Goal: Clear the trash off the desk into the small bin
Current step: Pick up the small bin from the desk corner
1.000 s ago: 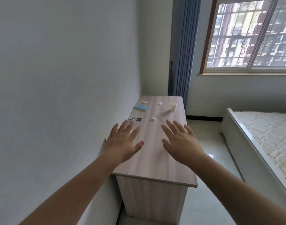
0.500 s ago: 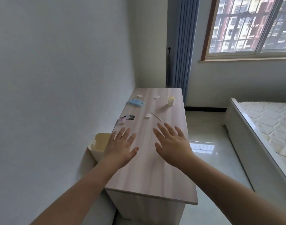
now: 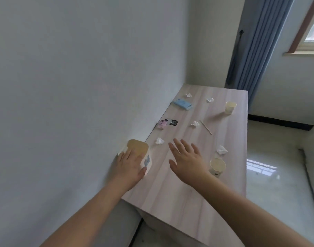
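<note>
A small cream bin (image 3: 138, 148) stands at the desk's left edge against the wall. My left hand (image 3: 129, 164) is on its near side, fingers over the rim and thumb on its right wall. My right hand (image 3: 186, 157) hovers open over the wooden desk (image 3: 170, 193), holding nothing. Several crumpled tissues lie on the desk, the nearest one (image 3: 159, 141) just beyond the bin and another (image 3: 221, 150) to the right. A paper cup (image 3: 217, 165) stands beside my right wrist and a second cup (image 3: 230, 107) farther back. A wooden stick (image 3: 205, 127), a blue packet (image 3: 183, 104) and a pink-and-black wrapper (image 3: 166, 123) also lie there.
A white wall (image 3: 81, 86) runs along the desk's left side. A blue curtain (image 3: 250, 50) hangs behind the far end, with a window corner (image 3: 313, 24) beside it. Shiny floor (image 3: 268, 175) lies to the right of the desk.
The view has swung left and down and come closer to the desk. My left hand has moved left onto the bin. A near cup and more tissues have come into sight.
</note>
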